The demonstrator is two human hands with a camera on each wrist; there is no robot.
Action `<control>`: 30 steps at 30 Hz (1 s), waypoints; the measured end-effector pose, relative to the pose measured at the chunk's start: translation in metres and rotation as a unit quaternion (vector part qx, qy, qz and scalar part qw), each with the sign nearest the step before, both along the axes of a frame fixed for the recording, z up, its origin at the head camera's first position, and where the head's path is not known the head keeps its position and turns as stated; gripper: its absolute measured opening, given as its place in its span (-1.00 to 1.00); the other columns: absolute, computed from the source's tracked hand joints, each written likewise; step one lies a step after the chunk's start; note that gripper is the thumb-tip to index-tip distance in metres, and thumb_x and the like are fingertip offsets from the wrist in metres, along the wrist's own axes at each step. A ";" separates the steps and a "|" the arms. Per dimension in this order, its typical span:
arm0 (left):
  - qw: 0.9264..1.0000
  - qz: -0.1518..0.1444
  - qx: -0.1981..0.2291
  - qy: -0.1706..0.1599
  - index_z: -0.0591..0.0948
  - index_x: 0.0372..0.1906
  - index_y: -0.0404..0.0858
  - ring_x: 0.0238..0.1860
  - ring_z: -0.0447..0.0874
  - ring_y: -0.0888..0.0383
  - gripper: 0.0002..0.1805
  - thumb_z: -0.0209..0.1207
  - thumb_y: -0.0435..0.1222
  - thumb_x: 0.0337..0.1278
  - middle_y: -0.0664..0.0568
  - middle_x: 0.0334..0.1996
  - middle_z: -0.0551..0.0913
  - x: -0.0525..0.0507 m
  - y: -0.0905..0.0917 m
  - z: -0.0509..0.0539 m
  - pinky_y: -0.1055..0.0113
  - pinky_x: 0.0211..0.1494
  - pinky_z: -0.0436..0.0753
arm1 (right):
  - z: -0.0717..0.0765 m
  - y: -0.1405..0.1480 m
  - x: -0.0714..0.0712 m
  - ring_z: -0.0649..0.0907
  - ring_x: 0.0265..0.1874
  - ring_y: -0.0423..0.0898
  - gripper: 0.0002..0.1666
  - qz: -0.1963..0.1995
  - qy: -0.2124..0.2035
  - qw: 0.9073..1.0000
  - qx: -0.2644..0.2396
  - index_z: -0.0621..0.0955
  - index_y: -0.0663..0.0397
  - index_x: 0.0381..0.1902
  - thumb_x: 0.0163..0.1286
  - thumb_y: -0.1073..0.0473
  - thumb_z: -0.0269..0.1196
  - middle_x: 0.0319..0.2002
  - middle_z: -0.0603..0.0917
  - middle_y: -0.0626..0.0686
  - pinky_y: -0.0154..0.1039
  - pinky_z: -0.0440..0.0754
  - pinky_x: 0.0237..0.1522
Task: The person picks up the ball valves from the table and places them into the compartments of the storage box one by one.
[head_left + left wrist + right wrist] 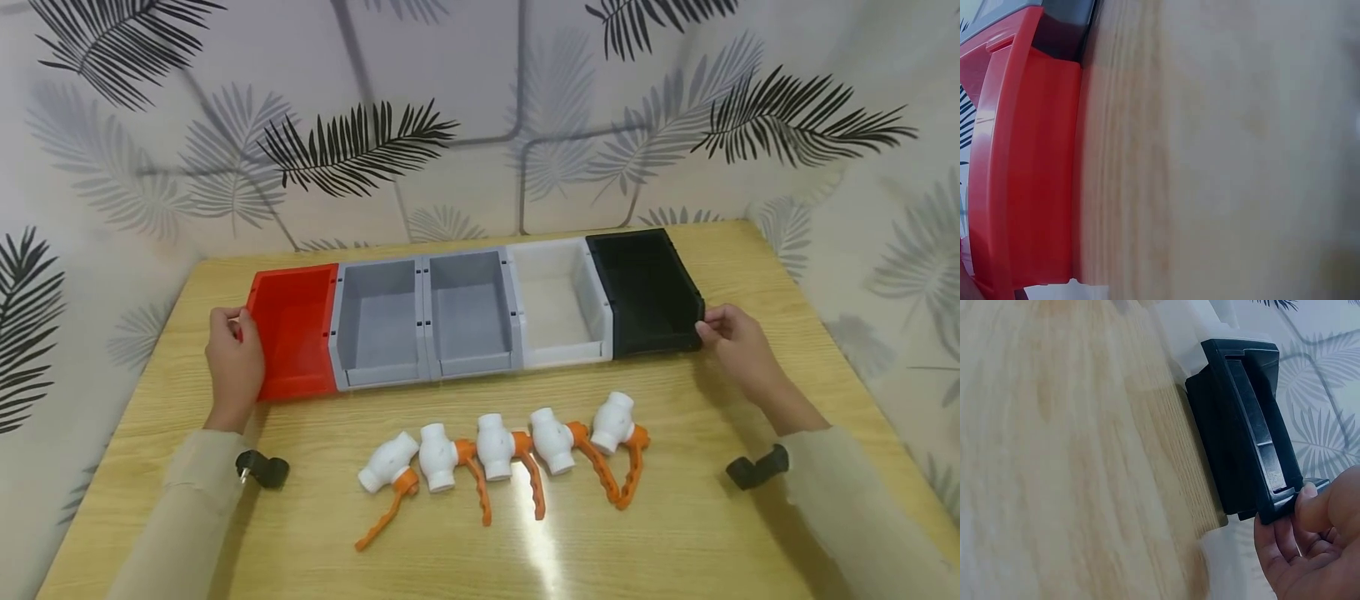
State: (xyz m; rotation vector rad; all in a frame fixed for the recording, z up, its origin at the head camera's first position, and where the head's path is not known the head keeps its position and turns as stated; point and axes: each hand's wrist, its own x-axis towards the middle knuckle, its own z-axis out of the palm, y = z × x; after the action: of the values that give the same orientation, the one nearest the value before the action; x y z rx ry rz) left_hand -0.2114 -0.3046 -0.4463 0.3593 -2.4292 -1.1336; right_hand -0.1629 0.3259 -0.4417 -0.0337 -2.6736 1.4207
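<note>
My left hand (236, 357) holds the outer left wall of a red plastic bin (296, 333), its fingers curled at the edge. In the left wrist view only a sliver of that hand shows beside the red bin (1041, 169). At the other end of the row, my right hand (738, 346) pinches the front right corner of a black bin (648, 292). The right wrist view shows the thumb on top of the black bin's rim (1254, 425) and the fingers beneath. Two grey bins (381, 372) and a white bin (566, 353) sit side by side between them.
In front of the bins, several white ball valves (495, 450) with orange handles lie in a loose row on the wooden table (315, 500). Behind the table hangs a leaf-patterned cloth (480, 183). Black wrist cameras (262, 469) are worn on both sleeves.
</note>
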 end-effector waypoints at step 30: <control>0.998 -0.055 0.011 -0.018 0.24 0.10 -0.28 -0.37 0.30 0.06 -0.51 -0.33 0.01 0.37 -0.10 -0.33 0.39 -0.055 -0.002 0.000 0.29 -0.33 0.31 | 0.001 0.000 -0.046 0.38 -0.41 -0.29 -0.67 0.004 -0.044 0.999 0.004 0.29 0.46 -0.09 0.45 0.20 -0.06 -0.27 0.36 0.17 -0.52 0.37 -0.40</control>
State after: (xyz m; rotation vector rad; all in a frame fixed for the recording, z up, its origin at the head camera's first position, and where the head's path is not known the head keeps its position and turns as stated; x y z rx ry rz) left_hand -0.2666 -0.3068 -0.4459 0.2572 -2.4969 -1.2112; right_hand -0.2089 0.3255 -0.4407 -0.0869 -2.7533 1.4439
